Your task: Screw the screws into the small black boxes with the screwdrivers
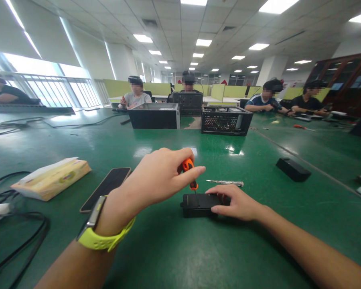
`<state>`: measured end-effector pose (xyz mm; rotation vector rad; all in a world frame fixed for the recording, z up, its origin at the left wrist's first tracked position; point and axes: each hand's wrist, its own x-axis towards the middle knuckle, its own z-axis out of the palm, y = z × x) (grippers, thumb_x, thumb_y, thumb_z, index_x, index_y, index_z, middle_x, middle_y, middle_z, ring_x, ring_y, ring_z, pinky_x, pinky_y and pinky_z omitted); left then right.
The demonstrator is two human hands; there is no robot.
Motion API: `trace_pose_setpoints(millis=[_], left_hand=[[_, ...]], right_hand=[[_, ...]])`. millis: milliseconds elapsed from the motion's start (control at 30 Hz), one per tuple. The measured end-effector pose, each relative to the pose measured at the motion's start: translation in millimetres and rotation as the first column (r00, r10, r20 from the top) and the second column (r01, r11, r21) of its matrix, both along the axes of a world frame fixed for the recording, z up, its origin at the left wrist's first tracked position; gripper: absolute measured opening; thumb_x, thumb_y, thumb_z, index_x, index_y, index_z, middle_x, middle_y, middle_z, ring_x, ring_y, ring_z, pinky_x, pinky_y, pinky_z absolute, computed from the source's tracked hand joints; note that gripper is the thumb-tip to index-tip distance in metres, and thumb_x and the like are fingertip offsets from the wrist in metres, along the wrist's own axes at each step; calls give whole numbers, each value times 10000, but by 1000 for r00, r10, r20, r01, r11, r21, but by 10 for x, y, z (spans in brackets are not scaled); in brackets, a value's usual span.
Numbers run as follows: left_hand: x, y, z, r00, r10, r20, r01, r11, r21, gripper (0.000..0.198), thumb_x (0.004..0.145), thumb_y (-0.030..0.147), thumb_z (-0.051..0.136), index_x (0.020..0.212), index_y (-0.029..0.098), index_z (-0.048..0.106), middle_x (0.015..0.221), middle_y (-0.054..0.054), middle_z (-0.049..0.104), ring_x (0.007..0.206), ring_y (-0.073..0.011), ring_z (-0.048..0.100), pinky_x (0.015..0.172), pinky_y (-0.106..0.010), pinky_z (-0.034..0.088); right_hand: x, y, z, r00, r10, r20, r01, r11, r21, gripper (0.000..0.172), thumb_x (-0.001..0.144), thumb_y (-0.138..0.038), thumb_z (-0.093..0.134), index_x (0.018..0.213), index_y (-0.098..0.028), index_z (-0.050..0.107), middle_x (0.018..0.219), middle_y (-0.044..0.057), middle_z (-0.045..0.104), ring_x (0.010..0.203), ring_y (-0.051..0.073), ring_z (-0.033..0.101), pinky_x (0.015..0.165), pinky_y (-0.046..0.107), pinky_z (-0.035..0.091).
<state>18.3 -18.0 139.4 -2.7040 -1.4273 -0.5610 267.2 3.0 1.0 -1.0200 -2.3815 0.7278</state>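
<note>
My left hand (159,176) grips an orange and black screwdriver (193,185), held upright with its handle partly hidden by my fingers. The screwdriver's tip meets the top of a small black box (195,206) lying on the green table. Fingers of my right hand (236,202) are wrapped around the right end of that box, holding it against the table. Just behind the box lies a slim screwdriver with a clear handle (225,182). On my left wrist is a watch with a yellow-green strap (105,239).
A phone (108,186) and a tissue pack (52,178) lie to the left, near black cables (24,245). Another black box (293,169) sits at right. Two computer cases (155,116) (227,120) stand farther back. Several people sit around the table; a red screwdriver (301,127) lies far right.
</note>
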Motion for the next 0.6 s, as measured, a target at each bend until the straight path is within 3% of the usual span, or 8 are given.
trace_pose_setpoints(millis=[67, 200, 400, 600], left_hand=[[8, 4, -10, 1000, -3, 1, 3, 1000, 9, 327, 910, 475, 439, 858, 219, 637, 654, 0, 600, 583, -150, 524, 549, -245, 342], [12, -7, -16, 998, -66, -4, 66, 997, 45, 167, 856, 320, 508, 927, 230, 630, 771, 2, 640, 664, -156, 561, 585, -245, 367], [17, -14, -26, 1000, 0, -23, 1, 999, 41, 309, 912, 448, 431, 869, 224, 639, 662, 0, 612, 585, -153, 542, 552, -247, 346], [12, -11, -13, 998, -64, 1, 64, 996, 57, 179, 839, 333, 531, 946, 230, 632, 790, 1, 652, 650, -150, 556, 567, -239, 351]], right_hand=[[3, 2, 1, 1000, -1, 5, 1, 1000, 0, 453, 798, -416, 677, 1195, -205, 620, 1059, 55, 691, 859, 199, 626, 754, 311, 474], [6, 11, -3, 1000, -6, 16, 6, 1000, -4, 460, 792, -423, 680, 1194, -206, 622, 1054, 58, 692, 845, 199, 626, 743, 310, 475], [-7, 9, -1, 1000, 2, 3, -2, 1000, 1, 449, 795, -412, 682, 1183, -194, 624, 1046, 53, 691, 839, 189, 622, 753, 306, 475], [-3, 2, 3, 1000, -2, 7, 1, 1000, 5, 447, 798, -409, 680, 1184, -190, 624, 1048, 59, 691, 847, 195, 623, 765, 317, 475]])
